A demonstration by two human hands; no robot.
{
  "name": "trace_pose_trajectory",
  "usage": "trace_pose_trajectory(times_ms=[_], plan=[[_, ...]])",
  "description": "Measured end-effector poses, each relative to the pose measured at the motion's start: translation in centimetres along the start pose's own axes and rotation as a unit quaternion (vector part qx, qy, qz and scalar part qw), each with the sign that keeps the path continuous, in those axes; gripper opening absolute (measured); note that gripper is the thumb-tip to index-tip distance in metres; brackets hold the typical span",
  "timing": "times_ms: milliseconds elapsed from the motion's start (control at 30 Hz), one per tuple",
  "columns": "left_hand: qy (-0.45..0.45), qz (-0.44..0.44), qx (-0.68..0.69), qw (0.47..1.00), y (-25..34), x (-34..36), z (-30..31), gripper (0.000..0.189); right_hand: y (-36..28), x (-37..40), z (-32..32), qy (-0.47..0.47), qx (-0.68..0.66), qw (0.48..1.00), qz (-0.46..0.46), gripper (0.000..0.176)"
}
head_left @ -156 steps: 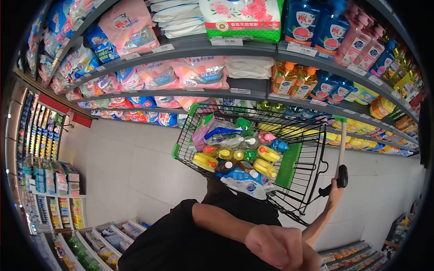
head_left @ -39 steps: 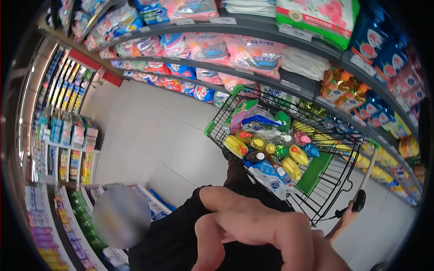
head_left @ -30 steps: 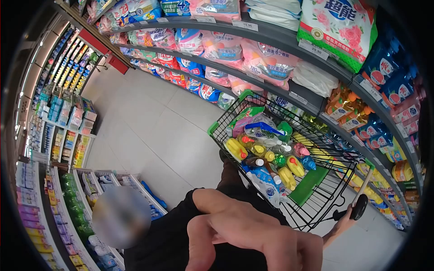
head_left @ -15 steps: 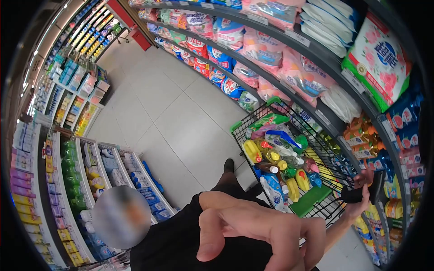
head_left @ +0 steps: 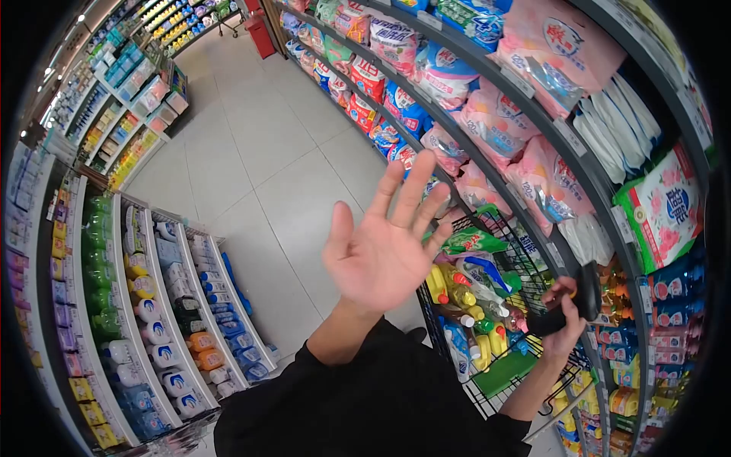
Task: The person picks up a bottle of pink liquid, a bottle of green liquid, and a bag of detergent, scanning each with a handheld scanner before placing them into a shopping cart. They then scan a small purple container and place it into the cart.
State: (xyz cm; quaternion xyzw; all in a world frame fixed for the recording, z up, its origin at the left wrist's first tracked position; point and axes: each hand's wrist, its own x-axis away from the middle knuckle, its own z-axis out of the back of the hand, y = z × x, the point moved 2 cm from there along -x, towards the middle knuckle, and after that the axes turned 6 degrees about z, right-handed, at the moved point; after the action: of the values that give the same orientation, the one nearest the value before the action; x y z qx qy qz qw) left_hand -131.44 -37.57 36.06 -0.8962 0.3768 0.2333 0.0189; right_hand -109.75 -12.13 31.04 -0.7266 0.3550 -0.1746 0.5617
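My left hand (head_left: 384, 247) is raised in front of me, palm toward me and fingers spread, holding nothing. To its right and lower, my right hand (head_left: 565, 327) grips a black device (head_left: 588, 293) over the near end of a black wire shopping cart (head_left: 495, 225) with green trim. The cart holds yellow bottles (head_left: 442, 286), a green pouch (head_left: 468, 242) and blue-and-white refill bags (head_left: 457, 346). My left hand covers part of the cart's far corner. My black sleeves fill the bottom of the view.
On the right, long grey shelves carry pink and blue detergent bags (head_left: 495, 122) and white packs (head_left: 617, 141). On the left stand low shelves of bottles (head_left: 152, 305). A pale tiled aisle floor (head_left: 259, 167) runs between them toward a red object (head_left: 263, 34) far off.
My left hand went from curled low in front of me to raised and spread open. My right hand has come up beside the cart with the black device. The view has swung left down the aisle.
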Motion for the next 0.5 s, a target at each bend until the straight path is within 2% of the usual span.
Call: trace_pose_trajectory(times_ms=[300, 500], plan=[[0.01, -0.049, -0.026, 0.998, 8.4, 1.3, 2.4, 0.07, 2.4, -3.5, -16.4, -0.134, -0.034, 0.988, -0.064, 0.034], [0.012, -0.071, -0.049, 0.996, 12.9, 2.5, 3.3, 0.072, 4.5, -4.2, -25.5, -0.173, -0.093, 0.971, -0.14, 0.031]])
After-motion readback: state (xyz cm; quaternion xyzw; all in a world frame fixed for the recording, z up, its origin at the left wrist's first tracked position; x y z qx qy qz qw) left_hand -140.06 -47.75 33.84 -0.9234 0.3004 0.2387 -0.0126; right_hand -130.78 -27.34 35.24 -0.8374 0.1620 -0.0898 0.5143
